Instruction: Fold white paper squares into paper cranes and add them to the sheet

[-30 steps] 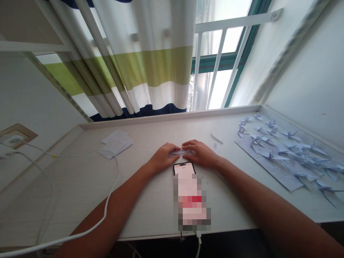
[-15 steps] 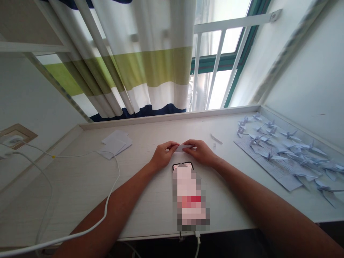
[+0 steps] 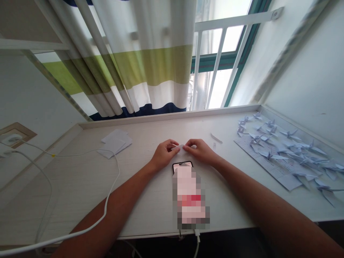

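Observation:
My left hand [image 3: 163,154] and my right hand [image 3: 202,151] meet at the middle of the white desk [image 3: 150,200], just beyond a phone [image 3: 189,193] lying flat. Between their fingertips they pinch a small folded piece of pale paper [image 3: 182,147], held slightly above the desk top. Both hands have curled fingers closed on the paper's two ends. Much of the paper is hidden by my fingers.
Several folded paper cranes [image 3: 290,150] lie on a printed sheet [image 3: 276,170] at the right. A small stack of paper squares [image 3: 115,144] lies at the left. A white cable [image 3: 102,215] loops over the left side. A paper scrap [image 3: 216,138] lies behind my right hand.
The paper was pressed flat on the desk under both hands; now it is lifted and pinched between my fingertips, which have drawn closer together.

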`<action>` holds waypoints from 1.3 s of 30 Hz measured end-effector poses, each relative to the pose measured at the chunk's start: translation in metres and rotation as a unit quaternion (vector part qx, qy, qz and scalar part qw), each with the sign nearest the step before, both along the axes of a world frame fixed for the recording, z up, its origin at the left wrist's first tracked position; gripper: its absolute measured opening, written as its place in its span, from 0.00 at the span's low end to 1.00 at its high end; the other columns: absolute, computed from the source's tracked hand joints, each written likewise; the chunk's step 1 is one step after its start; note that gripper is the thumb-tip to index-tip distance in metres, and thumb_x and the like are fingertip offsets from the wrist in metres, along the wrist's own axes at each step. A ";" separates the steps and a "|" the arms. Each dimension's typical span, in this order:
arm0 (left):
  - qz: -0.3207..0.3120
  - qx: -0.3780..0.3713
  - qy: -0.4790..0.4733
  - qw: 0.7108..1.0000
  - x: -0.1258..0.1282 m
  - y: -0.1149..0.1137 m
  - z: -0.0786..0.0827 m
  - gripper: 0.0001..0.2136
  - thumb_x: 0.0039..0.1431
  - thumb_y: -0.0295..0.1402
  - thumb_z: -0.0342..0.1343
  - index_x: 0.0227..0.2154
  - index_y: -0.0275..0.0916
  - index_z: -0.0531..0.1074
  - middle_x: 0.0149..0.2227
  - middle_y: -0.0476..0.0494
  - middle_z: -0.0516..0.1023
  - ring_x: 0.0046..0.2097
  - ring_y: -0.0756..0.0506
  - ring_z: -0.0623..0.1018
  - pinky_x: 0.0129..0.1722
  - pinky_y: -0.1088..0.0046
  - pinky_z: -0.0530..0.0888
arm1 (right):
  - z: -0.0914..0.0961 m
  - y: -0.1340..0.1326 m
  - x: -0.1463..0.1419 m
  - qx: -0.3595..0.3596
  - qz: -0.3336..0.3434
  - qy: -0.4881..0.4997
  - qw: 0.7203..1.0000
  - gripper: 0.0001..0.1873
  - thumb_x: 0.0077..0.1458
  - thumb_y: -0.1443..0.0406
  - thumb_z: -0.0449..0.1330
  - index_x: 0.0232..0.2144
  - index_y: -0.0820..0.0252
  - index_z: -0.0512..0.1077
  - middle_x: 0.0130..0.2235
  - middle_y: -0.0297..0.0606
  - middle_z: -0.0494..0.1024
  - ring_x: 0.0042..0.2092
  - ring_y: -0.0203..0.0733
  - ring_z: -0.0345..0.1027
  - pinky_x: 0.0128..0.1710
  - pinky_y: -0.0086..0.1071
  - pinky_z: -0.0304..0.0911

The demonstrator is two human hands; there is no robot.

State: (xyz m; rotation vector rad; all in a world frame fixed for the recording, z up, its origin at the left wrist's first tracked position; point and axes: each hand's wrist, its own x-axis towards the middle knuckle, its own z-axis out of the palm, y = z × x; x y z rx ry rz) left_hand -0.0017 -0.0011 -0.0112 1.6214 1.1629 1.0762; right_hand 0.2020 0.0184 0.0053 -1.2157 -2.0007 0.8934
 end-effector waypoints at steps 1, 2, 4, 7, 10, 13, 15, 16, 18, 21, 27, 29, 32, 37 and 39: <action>0.003 0.013 0.035 0.999 0.000 0.000 0.000 0.12 0.58 0.40 0.62 0.39 0.38 0.75 0.34 0.44 0.83 0.36 0.45 0.82 0.39 0.68 0.76 | -0.002 0.000 0.000 0.019 -0.008 -0.029 0.999 0.11 0.59 0.58 0.61 0.31 0.60 0.77 0.36 0.39 0.82 0.40 0.44 0.73 0.48 0.40 0.65; 0.012 0.031 0.074 0.997 0.000 0.000 0.000 0.10 0.59 0.39 0.61 0.39 0.38 0.75 0.35 0.44 0.82 0.37 0.44 0.81 0.40 0.67 0.76 | -0.004 0.001 0.000 0.039 -0.013 -0.052 0.998 0.09 0.58 0.59 0.62 0.33 0.59 0.77 0.37 0.38 0.82 0.42 0.45 0.73 0.51 0.43 0.62; 0.034 0.080 0.150 0.985 0.000 0.000 -0.001 0.07 0.59 0.36 0.61 0.36 0.39 0.76 0.39 0.43 0.81 0.43 0.42 0.79 0.46 0.64 0.75 | -0.006 0.001 0.000 0.074 -0.016 -0.075 0.994 0.06 0.57 0.63 0.64 0.38 0.57 0.76 0.40 0.38 0.82 0.46 0.46 0.72 0.56 0.47 0.58; 0.050 0.146 0.213 0.965 0.000 0.002 -0.003 0.05 0.58 0.32 0.61 0.38 0.41 0.76 0.43 0.42 0.81 0.51 0.40 0.75 0.54 0.59 0.72 | -0.007 0.002 0.001 0.117 0.012 -0.082 0.990 0.08 0.57 0.67 0.64 0.40 0.56 0.77 0.44 0.40 0.81 0.49 0.48 0.71 0.55 0.47 0.60; 0.034 0.167 0.238 0.956 0.001 0.003 -0.004 0.06 0.60 0.31 0.59 0.40 0.42 0.76 0.44 0.43 0.81 0.50 0.41 0.76 0.54 0.59 0.71 | -0.005 0.002 0.003 0.164 0.077 -0.105 0.978 0.07 0.62 0.67 0.60 0.38 0.55 0.79 0.44 0.41 0.82 0.49 0.49 0.71 0.53 0.45 0.61; 0.012 0.173 0.264 0.949 0.000 0.004 -0.004 0.06 0.63 0.31 0.56 0.39 0.43 0.77 0.43 0.44 0.81 0.48 0.41 0.77 0.54 0.60 0.71 | -0.002 0.001 0.006 0.183 0.119 -0.129 0.967 0.11 0.64 0.66 0.58 0.41 0.54 0.80 0.46 0.40 0.83 0.50 0.49 0.72 0.54 0.46 0.61; 0.000 0.183 0.277 0.943 -0.001 0.004 -0.004 0.07 0.64 0.32 0.55 0.39 0.44 0.79 0.43 0.44 0.82 0.49 0.41 0.77 0.54 0.59 0.71 | 0.000 0.000 0.008 0.184 0.130 -0.138 0.964 0.11 0.63 0.66 0.59 0.43 0.53 0.81 0.47 0.39 0.83 0.51 0.49 0.73 0.56 0.47 0.60; -0.005 0.191 0.283 0.940 -0.002 0.004 -0.003 0.07 0.64 0.32 0.55 0.40 0.44 0.79 0.44 0.44 0.82 0.50 0.41 0.77 0.54 0.59 0.70 | 0.000 -0.001 0.009 0.184 0.131 -0.142 0.964 0.10 0.63 0.65 0.60 0.43 0.52 0.81 0.48 0.39 0.83 0.52 0.49 0.73 0.57 0.48 0.59; -0.016 0.216 0.297 0.930 -0.004 0.004 -0.002 0.08 0.65 0.33 0.55 0.40 0.43 0.80 0.46 0.43 0.82 0.52 0.40 0.76 0.55 0.58 0.70 | 0.001 0.000 0.010 0.183 0.133 -0.151 0.962 0.10 0.62 0.64 0.61 0.43 0.51 0.81 0.49 0.38 0.83 0.52 0.49 0.73 0.57 0.47 0.59; -0.056 0.248 0.312 0.915 -0.007 0.004 0.002 0.09 0.65 0.34 0.55 0.41 0.44 0.81 0.47 0.42 0.82 0.52 0.40 0.75 0.54 0.58 0.69 | 0.001 0.001 0.011 0.190 0.141 -0.165 0.957 0.09 0.63 0.62 0.61 0.41 0.51 0.82 0.48 0.37 0.83 0.52 0.49 0.73 0.55 0.46 0.61; -0.101 0.249 0.331 0.905 -0.011 0.006 0.008 0.08 0.65 0.37 0.58 0.37 0.46 0.82 0.44 0.44 0.84 0.49 0.42 0.77 0.53 0.60 0.67 | 0.002 0.003 0.011 0.185 0.138 -0.160 0.960 0.08 0.63 0.63 0.61 0.40 0.52 0.82 0.44 0.38 0.85 0.49 0.48 0.76 0.55 0.45 0.62; -0.099 0.249 0.334 0.904 -0.011 0.006 0.008 0.07 0.64 0.38 0.59 0.36 0.46 0.82 0.44 0.45 0.84 0.49 0.42 0.77 0.53 0.60 0.66 | 0.003 0.003 0.011 0.179 0.138 -0.155 0.962 0.08 0.63 0.63 0.61 0.40 0.52 0.82 0.44 0.38 0.85 0.49 0.48 0.76 0.55 0.44 0.63; -0.091 0.243 0.334 0.906 -0.010 0.006 0.008 0.07 0.65 0.37 0.58 0.36 0.46 0.82 0.43 0.45 0.84 0.49 0.42 0.77 0.53 0.60 0.66 | 0.001 0.002 0.011 0.169 0.133 -0.148 0.965 0.07 0.62 0.62 0.62 0.39 0.51 0.82 0.45 0.36 0.85 0.50 0.49 0.76 0.55 0.45 0.64; -0.073 0.202 0.294 0.931 -0.008 0.006 0.006 0.08 0.65 0.36 0.57 0.36 0.44 0.82 0.42 0.45 0.84 0.48 0.42 0.78 0.52 0.60 0.68 | -0.003 0.000 0.010 0.114 0.093 -0.085 0.985 0.08 0.61 0.63 0.62 0.36 0.53 0.83 0.44 0.38 0.85 0.49 0.48 0.76 0.53 0.43 0.68; -0.061 0.177 0.248 0.951 -0.006 0.006 0.004 0.07 0.64 0.36 0.59 0.34 0.44 0.82 0.40 0.46 0.84 0.46 0.43 0.78 0.51 0.62 0.70 | -0.004 0.000 0.011 0.082 0.077 -0.049 0.993 0.07 0.59 0.63 0.63 0.34 0.54 0.83 0.44 0.39 0.85 0.49 0.47 0.76 0.53 0.41 0.69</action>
